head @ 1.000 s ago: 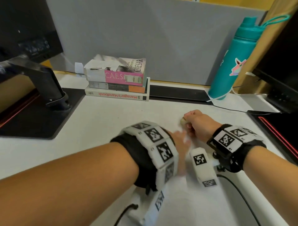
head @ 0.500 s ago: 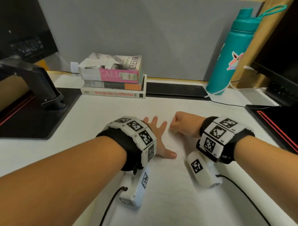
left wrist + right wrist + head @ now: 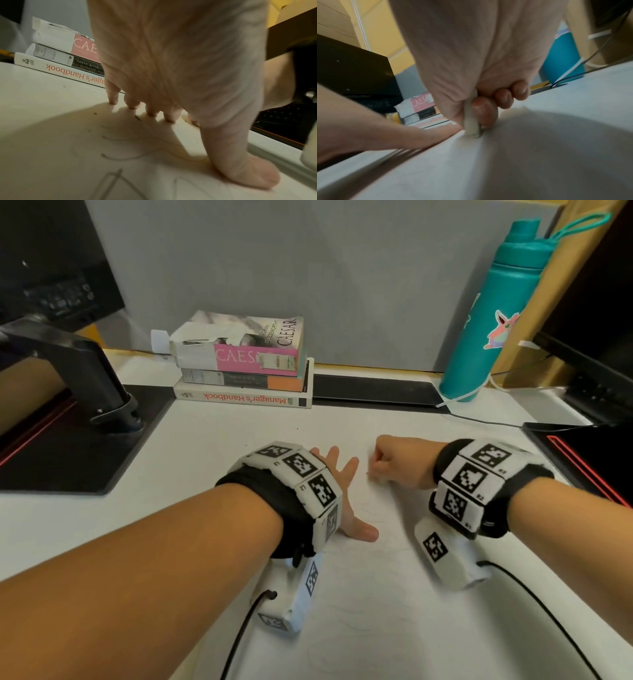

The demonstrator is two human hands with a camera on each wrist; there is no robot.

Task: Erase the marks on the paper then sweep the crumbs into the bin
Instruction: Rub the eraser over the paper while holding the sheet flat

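A white sheet of paper [image 3: 376, 594] lies on the desk with faint pencil marks [image 3: 120, 157] on it. My left hand [image 3: 342, 494] lies flat on the paper, fingers spread and pressing down. My right hand [image 3: 397, 463] is curled into a fist just to the right of it. That hand pinches a small whitish eraser [image 3: 471, 121], and the eraser's tip touches the paper. A few dark crumbs [image 3: 93, 113] lie near my left fingertips. No bin shows in any view.
A stack of books [image 3: 243, 364] sits at the back of the desk. A teal water bottle [image 3: 493, 313] stands at the back right. A black monitor stand [image 3: 85, 378] rests on a dark mat at the left, and another dark mat [image 3: 589, 460] lies at the right.
My left hand has moved forward and spread flat on the paper. My right hand with the eraser has come down and nearer, from held above the sheet to touching it.
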